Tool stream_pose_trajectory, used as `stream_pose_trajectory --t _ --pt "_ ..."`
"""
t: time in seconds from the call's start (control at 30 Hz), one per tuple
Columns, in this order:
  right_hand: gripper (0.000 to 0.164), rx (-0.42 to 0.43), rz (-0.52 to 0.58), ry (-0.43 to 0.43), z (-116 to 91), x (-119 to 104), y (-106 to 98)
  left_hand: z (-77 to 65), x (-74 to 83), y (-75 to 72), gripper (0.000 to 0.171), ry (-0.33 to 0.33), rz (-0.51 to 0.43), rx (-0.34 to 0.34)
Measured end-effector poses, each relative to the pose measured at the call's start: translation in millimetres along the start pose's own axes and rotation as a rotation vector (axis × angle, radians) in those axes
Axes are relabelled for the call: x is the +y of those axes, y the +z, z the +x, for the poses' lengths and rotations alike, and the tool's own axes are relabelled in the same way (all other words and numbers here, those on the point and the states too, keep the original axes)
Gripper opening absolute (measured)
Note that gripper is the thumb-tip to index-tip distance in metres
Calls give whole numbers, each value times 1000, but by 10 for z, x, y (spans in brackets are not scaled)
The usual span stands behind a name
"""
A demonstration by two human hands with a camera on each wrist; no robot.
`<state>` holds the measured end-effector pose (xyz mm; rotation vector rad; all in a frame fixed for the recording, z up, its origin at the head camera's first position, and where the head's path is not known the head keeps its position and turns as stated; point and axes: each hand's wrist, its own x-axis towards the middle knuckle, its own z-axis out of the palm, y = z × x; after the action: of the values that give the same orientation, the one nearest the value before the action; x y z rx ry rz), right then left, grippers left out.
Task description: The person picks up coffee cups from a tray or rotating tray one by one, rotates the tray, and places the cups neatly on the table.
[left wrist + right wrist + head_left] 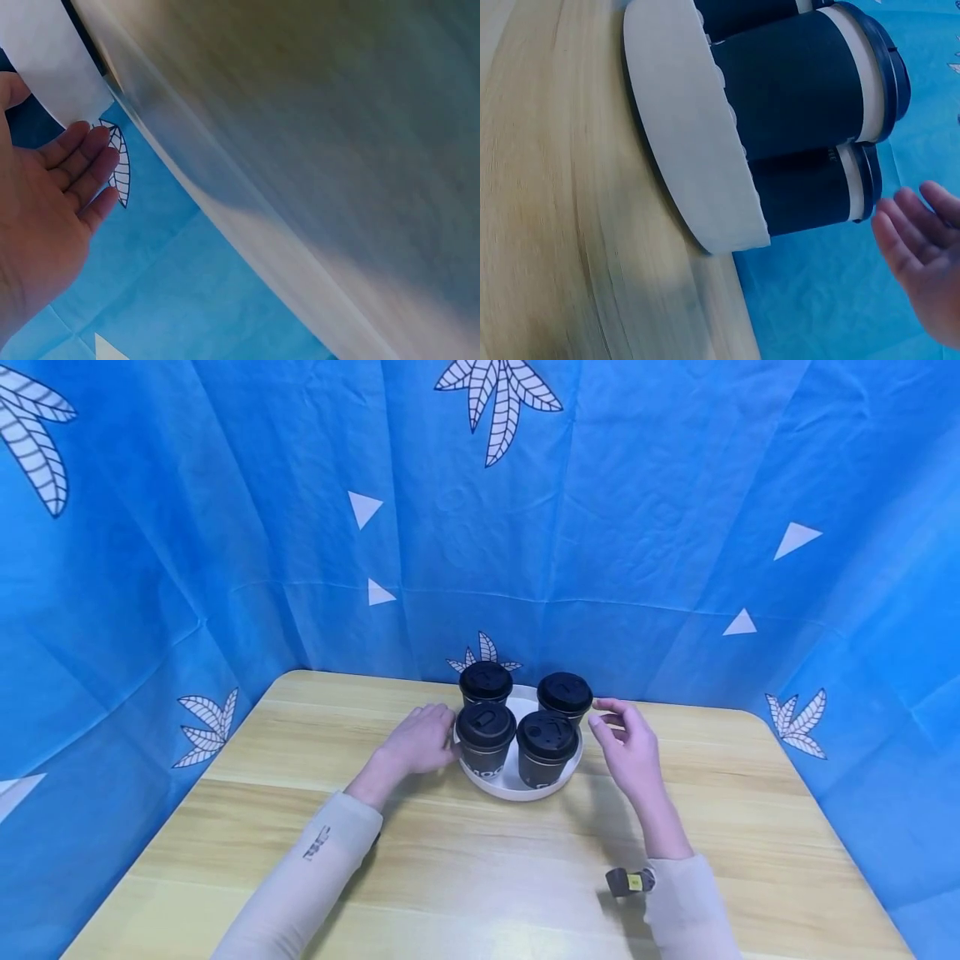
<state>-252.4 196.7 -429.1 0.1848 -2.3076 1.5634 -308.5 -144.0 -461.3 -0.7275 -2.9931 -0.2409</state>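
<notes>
Several dark paper cups with black lids, including the front left cup (485,735), front right cup (545,747), back left cup (486,681) and back right cup (566,693), stand upright on a round white tray (516,792). My left hand (426,739) is at the tray's left rim; in the left wrist view its fingers (90,169) lie extended by the white wall, and I cannot tell if they touch it. My right hand (628,747) is beside the back right cup, fingers loosely bent, holding nothing. The right wrist view shows a gap between those fingers (900,244) and the tray.
The tray stands toward the back of a light wooden table (480,868). A blue patterned curtain (637,527) hangs close behind and along both sides. A small black device with a yellow label (632,882) sits at the right wrist.
</notes>
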Motion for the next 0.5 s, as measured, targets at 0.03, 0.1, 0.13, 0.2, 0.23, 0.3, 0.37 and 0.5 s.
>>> stream_pose_trajectory --t 0.03,0.1,0.13,0.2,0.23,0.3,0.37,0.5 --pt "41 -32 2 -5 -2 0 -8 -1 0 0 44 0 2 0" --pt "45 -100 12 -1 -10 -1 -22 -2 0 1 44 -1 5 -1" --pt "48 -136 16 5 -15 2 -27 -2 0 1 44 -1 7 -1" --pt "53 -202 23 15 -26 16 -36 -1 -2 5 44 0 13 -4" --pt "56 -232 24 18 -31 28 -37 1 -3 8 44 0 15 -3" --pt "62 -285 25 26 -44 52 -35 4 -3 14 44 3 18 -1" --pt "70 -330 15 25 -55 85 -23 7 -6 21 45 4 22 1" --pt "85 -394 -36 50 -81 140 20 12 -11 33 45 9 30 10"
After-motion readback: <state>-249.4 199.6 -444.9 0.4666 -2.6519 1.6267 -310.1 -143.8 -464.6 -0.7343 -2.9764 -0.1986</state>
